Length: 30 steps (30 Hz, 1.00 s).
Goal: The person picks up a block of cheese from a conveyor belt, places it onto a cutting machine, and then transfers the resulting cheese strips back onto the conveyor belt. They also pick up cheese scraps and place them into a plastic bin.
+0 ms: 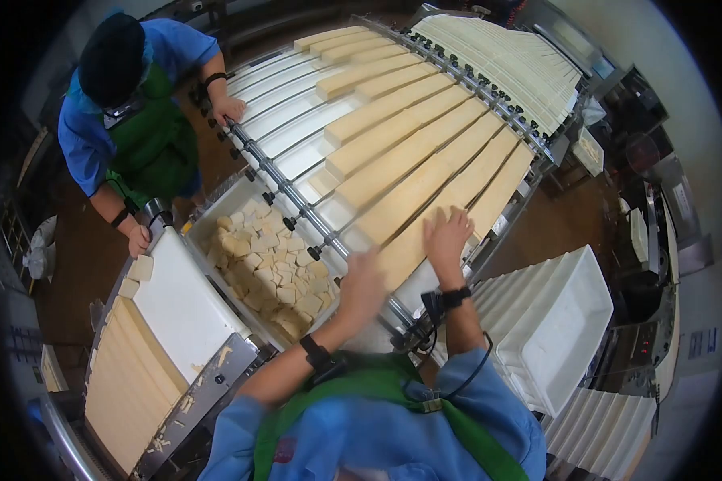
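Labels (pixel 695 343) at the right of the frame carry print too small for me to read. Flat-topped, pale-tan strips (pixel 413 190) lie side by side at upper centre; the right hand (pixel 448 236) rests open on one, while the left hand (pixel 363 289), near its lower end, is too blurred for me to tell whether it is closed.

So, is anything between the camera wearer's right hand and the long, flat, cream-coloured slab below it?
Nothing visible: the right hand appears to rest directly on the long, flat, cream-coloured slab. The blurred left hand is by the slab's near end, not between.
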Available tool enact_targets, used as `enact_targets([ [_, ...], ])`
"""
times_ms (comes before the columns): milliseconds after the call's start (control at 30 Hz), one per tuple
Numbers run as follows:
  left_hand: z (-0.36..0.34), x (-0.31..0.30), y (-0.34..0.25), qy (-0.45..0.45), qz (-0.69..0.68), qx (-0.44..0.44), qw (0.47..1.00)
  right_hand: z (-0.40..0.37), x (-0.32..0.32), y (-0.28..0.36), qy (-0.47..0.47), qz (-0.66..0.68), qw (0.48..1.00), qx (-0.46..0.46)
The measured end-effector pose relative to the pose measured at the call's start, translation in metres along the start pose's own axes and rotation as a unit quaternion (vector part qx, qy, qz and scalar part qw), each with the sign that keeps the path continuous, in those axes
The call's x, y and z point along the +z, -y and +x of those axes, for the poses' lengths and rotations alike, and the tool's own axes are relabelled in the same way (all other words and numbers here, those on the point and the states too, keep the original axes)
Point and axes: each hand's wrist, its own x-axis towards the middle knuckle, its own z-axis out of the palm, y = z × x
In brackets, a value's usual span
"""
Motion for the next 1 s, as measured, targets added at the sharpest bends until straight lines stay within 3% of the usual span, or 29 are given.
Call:
enact_targets([
  [33, -0.002, -0.002, -0.001, -0.008, -0.018, -0.005, 1.0, -0.016, 0.001, 0.003, -0.042, 0.093, 0.994, -0.048],
  [100, -0.006, -0.009, -0.003, 0.005, -0.022, 0.003, 1.0, -0.049, 0.003, 0.013, -0.028, 0.302, 0.947, -0.108],
  [133, -0.008, -0.011, -0.002, 0.019, -0.03, 0.011, 0.999, -0.064, -0.006, 0.022, -0.027, 0.304, 0.946, -0.106],
  [200, -0.01, -0.013, 0.0, 0.024, -0.026, 0.028, 0.999, -0.085, -0.037, 0.045, 0.098, 0.336, 0.921, -0.168],
  [333, -0.009, -0.015, 0.008, 0.04, -0.046, 0.042, 0.997, -0.094, -0.052, 0.062, 0.091, 0.292, 0.94, -0.152],
  [433, -0.016, -0.019, 0.019, -0.002, -0.058, 0.072, 0.996, -0.095, -0.047, 0.069, 0.062, 0.205, 0.953, -0.217],
  [567, -0.025, -0.024, 0.038, -0.054, -0.1, 0.037, 0.993, -0.096, -0.025, 0.064, -0.017, 0.139, 0.93, -0.341],
  [633, -0.029, -0.037, 0.05, -0.138, -0.055, 0.078, 0.986, -0.093, -0.028, 0.068, -0.035, 0.131, 0.914, -0.382],
  [700, -0.038, -0.05, 0.064, -0.175, -0.04, 0.036, 0.983, -0.091, -0.039, 0.07, -0.019, 0.189, 0.93, -0.314],
  [933, -0.079, -0.067, 0.145, -0.12, -0.005, -0.127, 0.985, -0.095, -0.04, 0.073, -0.01, 0.214, 0.933, -0.289],
  [1000, -0.091, -0.062, 0.157, -0.105, 0.069, -0.199, 0.972, -0.096, -0.039, 0.074, -0.013, 0.212, 0.934, -0.286],
])
